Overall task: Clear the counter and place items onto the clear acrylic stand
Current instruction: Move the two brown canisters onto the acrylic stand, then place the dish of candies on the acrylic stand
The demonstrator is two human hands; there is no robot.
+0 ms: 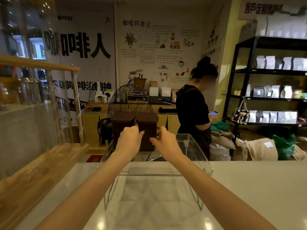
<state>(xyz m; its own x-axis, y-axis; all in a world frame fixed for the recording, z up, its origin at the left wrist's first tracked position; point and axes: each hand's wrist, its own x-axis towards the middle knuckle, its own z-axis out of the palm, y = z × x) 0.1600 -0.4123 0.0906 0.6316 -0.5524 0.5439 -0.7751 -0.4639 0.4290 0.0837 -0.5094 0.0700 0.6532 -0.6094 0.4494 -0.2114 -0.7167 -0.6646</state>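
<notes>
Two dark brown lidded canisters stand side by side at the far left of the clear acrylic stand (196, 156) on the white counter. My left hand (130, 138) and my right hand (163, 141) both clasp the right canister (147, 125), one on each side. The left canister (121, 125) touches it, with my left hand's fingers at the gap between them. The right half of the stand's top tray holds nothing.
A wooden rack with glass panels (38, 163) lines the counter's left edge. Behind the counter stand a wire fan (127, 98), a person in black looking at a phone (194, 113), sacks on the floor, and black shelves of bags (274, 92).
</notes>
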